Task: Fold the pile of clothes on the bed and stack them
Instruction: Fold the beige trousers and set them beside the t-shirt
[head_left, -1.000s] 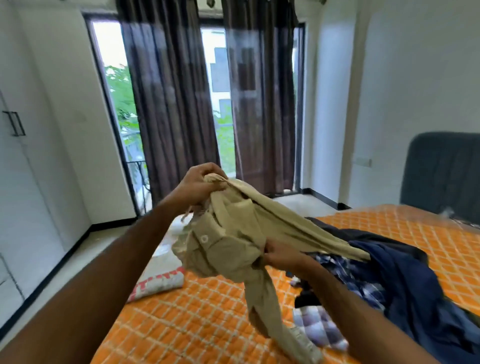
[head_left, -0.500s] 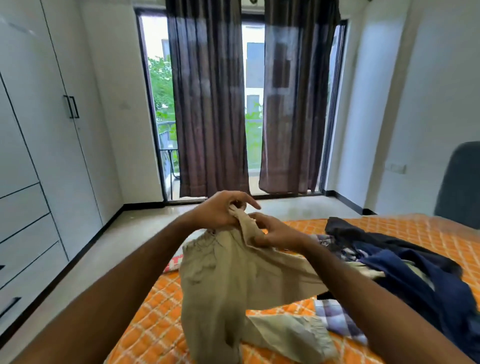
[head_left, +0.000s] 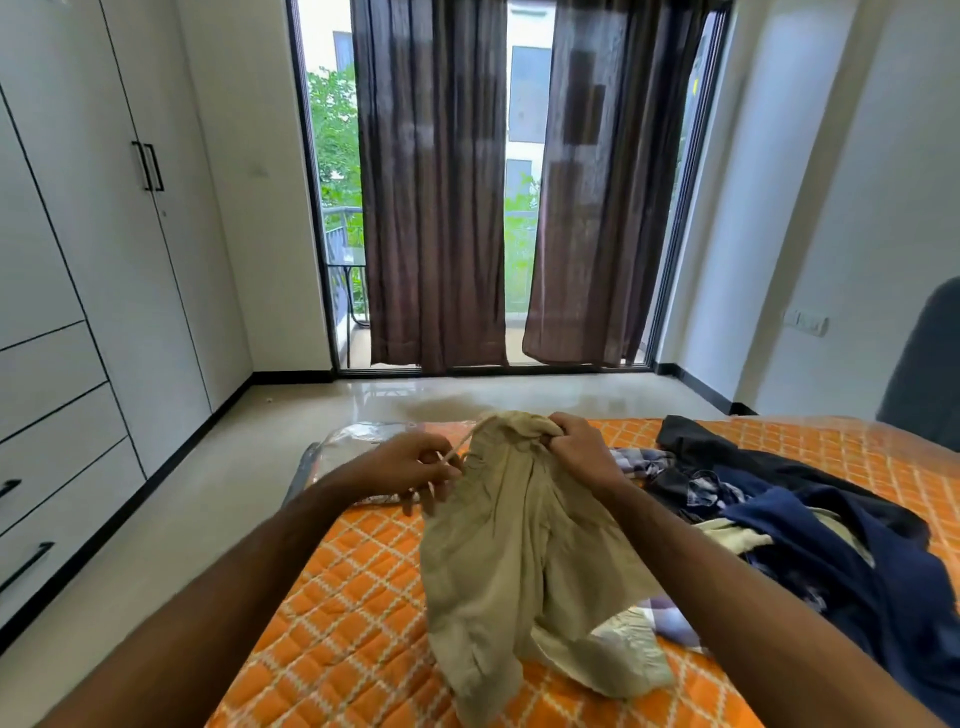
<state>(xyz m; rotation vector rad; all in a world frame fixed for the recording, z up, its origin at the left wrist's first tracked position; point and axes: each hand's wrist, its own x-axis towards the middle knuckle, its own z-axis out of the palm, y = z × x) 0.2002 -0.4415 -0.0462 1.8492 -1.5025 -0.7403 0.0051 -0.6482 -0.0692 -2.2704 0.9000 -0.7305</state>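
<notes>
Beige drawstring trousers (head_left: 519, 545) hang from both my hands over the orange quilted bed (head_left: 353, 597), their legs drooping onto the cover. My right hand (head_left: 576, 449) grips the bunched waistband at the top. My left hand (head_left: 410, 467) pinches the left side of the waistband, with the drawstring running across its fingers. The pile of clothes (head_left: 810, 519) lies to the right on the bed: a dark navy garment, a black one, a blue-and-white checked shirt (head_left: 639, 460) and a pale piece.
A clear plastic bag (head_left: 363, 434) lies on the bed's far left corner. White wardrobes with drawers (head_left: 78, 312) line the left wall. Brown curtains (head_left: 431, 197) hang over the balcony door ahead. A dark headboard (head_left: 930, 374) stands at right.
The trousers have been turned and now hang by the waistband. My hands moved apart along it and lower. The view swung left, showing more wardrobe.
</notes>
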